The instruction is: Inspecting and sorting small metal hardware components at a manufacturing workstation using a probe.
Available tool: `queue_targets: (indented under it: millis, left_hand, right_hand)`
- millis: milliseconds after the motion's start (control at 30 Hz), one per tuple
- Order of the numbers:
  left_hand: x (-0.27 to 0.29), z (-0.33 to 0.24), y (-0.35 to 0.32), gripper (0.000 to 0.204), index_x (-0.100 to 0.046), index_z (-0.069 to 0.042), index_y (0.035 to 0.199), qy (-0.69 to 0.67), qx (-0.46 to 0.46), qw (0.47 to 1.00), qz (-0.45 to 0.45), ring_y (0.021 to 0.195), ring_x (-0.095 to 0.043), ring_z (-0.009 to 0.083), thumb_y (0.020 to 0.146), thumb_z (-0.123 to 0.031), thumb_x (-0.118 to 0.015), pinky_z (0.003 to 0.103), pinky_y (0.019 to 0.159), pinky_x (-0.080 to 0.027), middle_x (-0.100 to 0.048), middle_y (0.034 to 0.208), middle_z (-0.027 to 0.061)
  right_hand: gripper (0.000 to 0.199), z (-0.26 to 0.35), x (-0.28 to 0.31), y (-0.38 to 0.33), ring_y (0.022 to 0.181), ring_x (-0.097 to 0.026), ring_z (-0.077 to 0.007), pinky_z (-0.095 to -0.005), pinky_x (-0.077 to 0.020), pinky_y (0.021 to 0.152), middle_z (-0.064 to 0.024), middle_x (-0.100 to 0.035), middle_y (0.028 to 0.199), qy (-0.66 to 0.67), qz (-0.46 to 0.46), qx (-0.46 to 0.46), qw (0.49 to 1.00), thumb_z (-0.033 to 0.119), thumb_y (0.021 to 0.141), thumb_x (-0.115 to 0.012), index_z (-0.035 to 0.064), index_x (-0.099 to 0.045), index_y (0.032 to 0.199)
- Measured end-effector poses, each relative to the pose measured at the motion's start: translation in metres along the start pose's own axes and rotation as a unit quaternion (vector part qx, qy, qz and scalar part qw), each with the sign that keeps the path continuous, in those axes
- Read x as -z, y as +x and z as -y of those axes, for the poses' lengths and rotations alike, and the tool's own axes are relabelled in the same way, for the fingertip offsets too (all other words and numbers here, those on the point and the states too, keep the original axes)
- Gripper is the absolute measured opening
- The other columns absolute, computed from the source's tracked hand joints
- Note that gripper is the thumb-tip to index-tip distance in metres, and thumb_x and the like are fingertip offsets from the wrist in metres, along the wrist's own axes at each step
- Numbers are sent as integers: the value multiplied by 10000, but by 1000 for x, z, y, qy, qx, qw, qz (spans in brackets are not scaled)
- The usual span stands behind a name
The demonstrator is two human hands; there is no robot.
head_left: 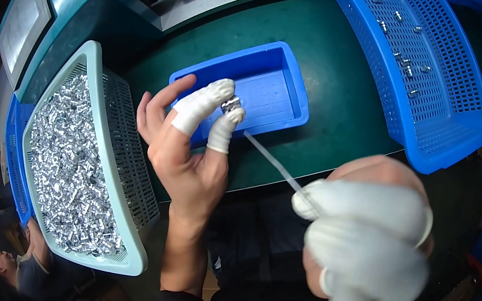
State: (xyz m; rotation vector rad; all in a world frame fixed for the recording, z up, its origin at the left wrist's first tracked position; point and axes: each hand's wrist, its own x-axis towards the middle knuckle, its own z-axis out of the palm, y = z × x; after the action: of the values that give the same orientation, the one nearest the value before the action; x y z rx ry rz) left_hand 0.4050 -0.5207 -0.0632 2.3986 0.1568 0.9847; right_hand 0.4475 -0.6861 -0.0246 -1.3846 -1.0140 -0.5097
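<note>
**Two capped hands, one small metal part and a thin rod**

Nearest the camera, the right hand (369,234) fills the lower right, blurred, its fingers in white finger cots and curled closed around the near end of a thin pale rod (271,160). The rod slants up and left, its far tip near the left hand's thumb.

The left hand (188,142) rises from the lower edge on a bare forearm, palm toward the camera, wrist straight. Its capped index finger and thumb pinch a small shiny metal part (230,104) above the small blue tray (277,80); the other fingers spread loose.

A pale green basket (130,133) heaped with silvery metal pieces sits left on the green table (336,109). A large blue basket (440,125) stands far right.
</note>
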Motion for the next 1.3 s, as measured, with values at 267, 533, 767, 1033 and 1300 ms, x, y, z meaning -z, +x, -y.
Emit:
queue_targets:
  millis: [267,533,767,1033,1300]
  left_hand:
    - [-9,-10,-4,314,-670,-17,1048,-232,93,968,-24,1068,-554,242,752,-86,-753,338,916,-426,-598,1106,169]
    - [-6,-14,-4,312,-651,11,1056,-264,98,958,-49,1075,-563,235,766,-63,-736,334,921,-439,-600,1108,174]
    - [-2,-16,-2,310,-646,18,1065,-281,78,955,-55,1080,-558,237,772,-46,-727,318,899,-461,-608,1094,174]
    - [-1,-19,0,327,-649,7,1085,-223,42,973,-51,1075,-554,238,775,-63,-722,336,914,-436,-668,1031,128]
    - [-1,-22,6,313,-654,-1,1070,-164,9,985,-58,1029,-579,259,767,-57,-712,390,959,-362,-691,990,95]
  right_hand:
    - [295,-19,13,5,503,-603,-259,-309,-463,388,-172,-603,641,-69,-7,46,997,195,905,-498,-94,-537,866]
    - [337,-25,-2,-1,499,-599,-247,-277,-477,391,-179,-602,677,51,-59,68,995,247,931,-512,-86,-522,879]
    - [307,-18,1,-3,530,-595,-238,-269,-500,408,-210,-587,748,67,-29,18,997,238,934,-512,-68,-524,912]
    - [310,-17,6,-9,583,-605,-231,-260,-507,430,-234,-581,820,39,27,6,999,243,928,-535,-66,-518,956]
    - [334,-14,5,-4,569,-594,-235,-261,-498,418,-238,-578,813,31,23,-9,999,266,937,-511,-66,-509,969]
